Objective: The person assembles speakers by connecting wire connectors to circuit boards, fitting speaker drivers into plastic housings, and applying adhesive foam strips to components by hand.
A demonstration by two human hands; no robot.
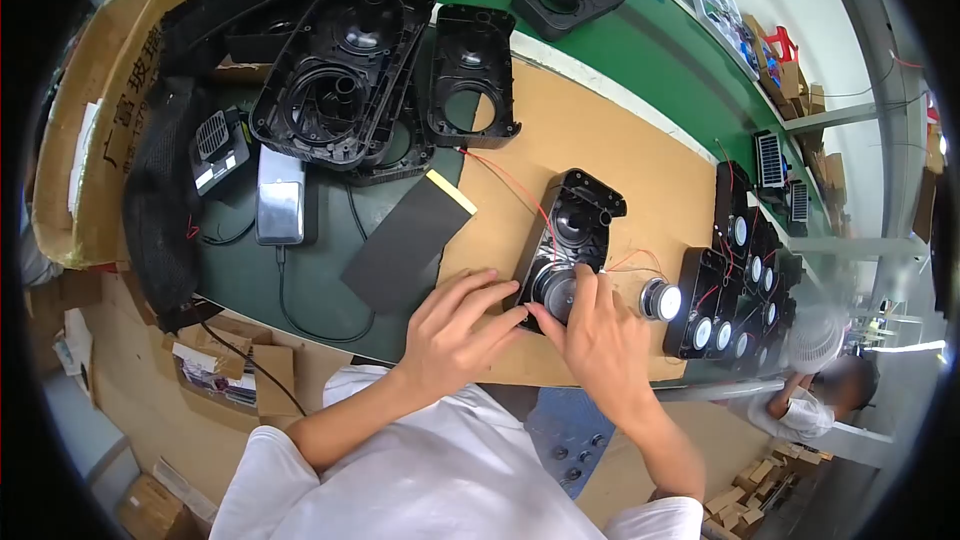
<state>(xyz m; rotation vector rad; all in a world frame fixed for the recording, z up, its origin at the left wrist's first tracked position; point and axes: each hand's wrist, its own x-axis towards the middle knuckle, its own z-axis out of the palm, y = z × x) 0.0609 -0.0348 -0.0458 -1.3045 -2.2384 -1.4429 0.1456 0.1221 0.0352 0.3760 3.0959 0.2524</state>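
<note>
Here I'd keep my left hand [452, 330] flat, fingers spread, steadying the black casing [570, 240] on the desk [600, 140], while my right hand [598, 330] pinches the round speaker [556, 292] and seats it squarely, clear of the red wires [505, 185].

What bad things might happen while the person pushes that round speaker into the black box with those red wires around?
The thin red wires trail right beside the black housing, so they might get pinched or tugged loose. Both the left hand and right hand press on the round speaker, which could be dented if pushed hard. The loose silver speaker lies close to the right hand and might get knocked away.
</note>
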